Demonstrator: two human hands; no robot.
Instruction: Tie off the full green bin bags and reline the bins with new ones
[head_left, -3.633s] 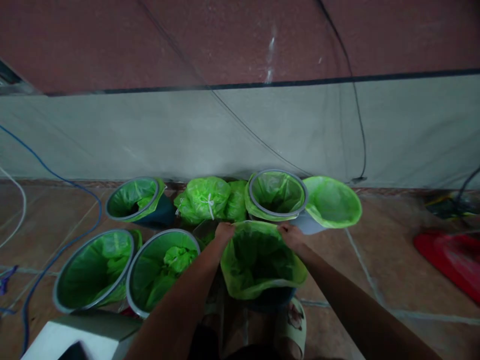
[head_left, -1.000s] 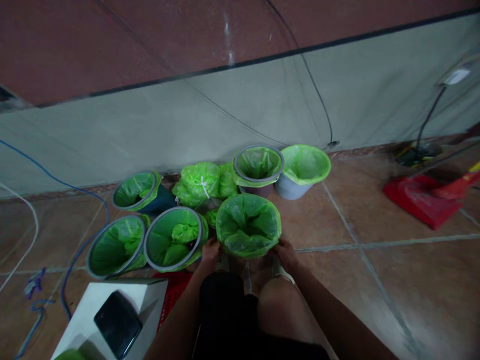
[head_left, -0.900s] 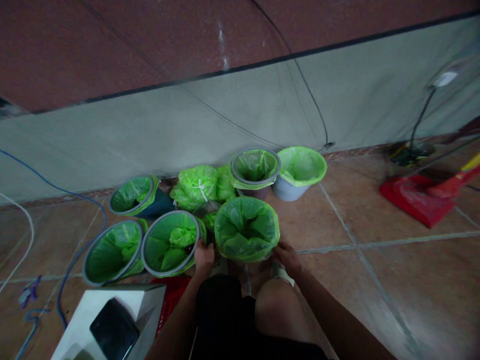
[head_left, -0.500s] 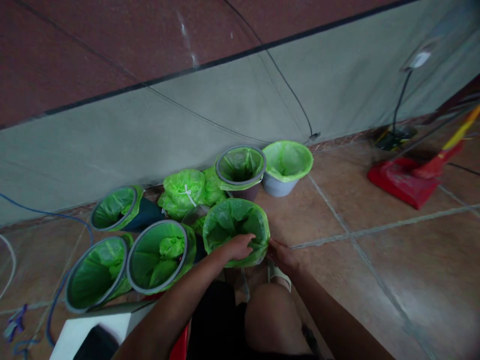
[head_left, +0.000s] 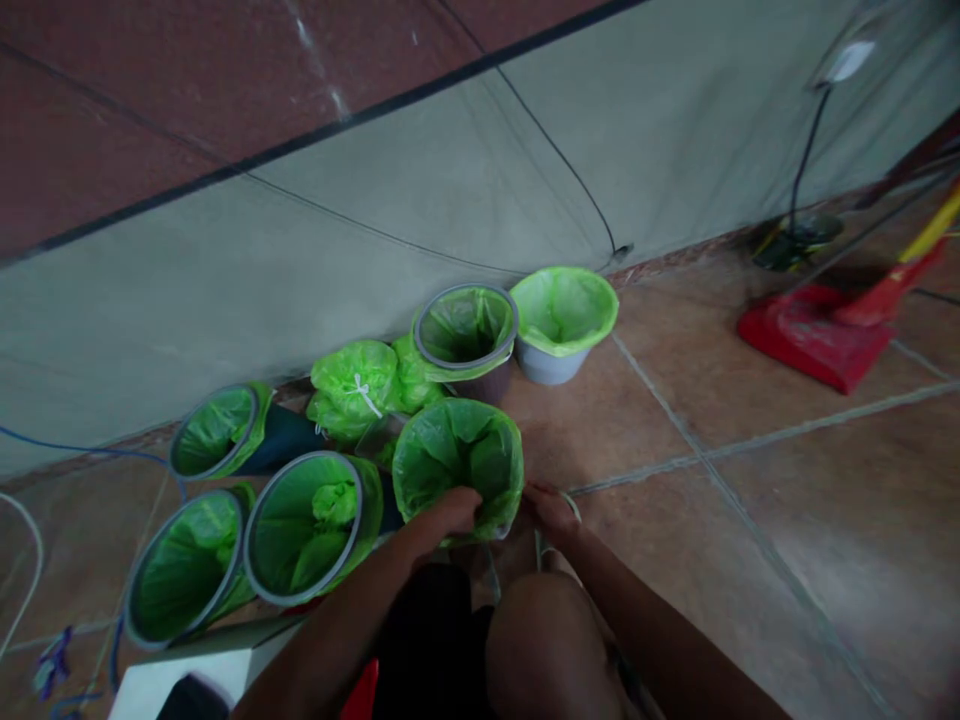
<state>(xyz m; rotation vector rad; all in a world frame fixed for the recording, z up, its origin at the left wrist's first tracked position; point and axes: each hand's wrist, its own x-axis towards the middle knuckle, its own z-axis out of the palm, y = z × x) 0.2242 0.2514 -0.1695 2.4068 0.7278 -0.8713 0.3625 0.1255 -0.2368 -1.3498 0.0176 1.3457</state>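
Note:
In front of my knees stands a bin lined with a pale green bin liner [head_left: 457, 440], its mouth facing up toward me. My left hand [head_left: 459, 508] reaches over the near rim into the mouth, and its fingers are mostly hidden against the dark inside. At the right side of the rim, my right hand [head_left: 551, 508] has its fingertips closed on the liner's edge from outside. Behind this bin are a dark grey-rimmed lined bin [head_left: 484, 382] and a light grey lined bin [head_left: 553, 366].
Three lined bins lie tilted at left: a near one [head_left: 259, 535], a far one [head_left: 259, 400] and the leftmost [head_left: 135, 600]. A tied green bag [head_left: 345, 375] rests by the wall. A red dustpan [head_left: 817, 335] lies at right. A white box [head_left: 187, 675] is near my left arm.
My left hand has drawn back toward the near rim and slightly left, its fingers now less visible. My right hand stays at the liner's right edge. The view has shifted slightly.

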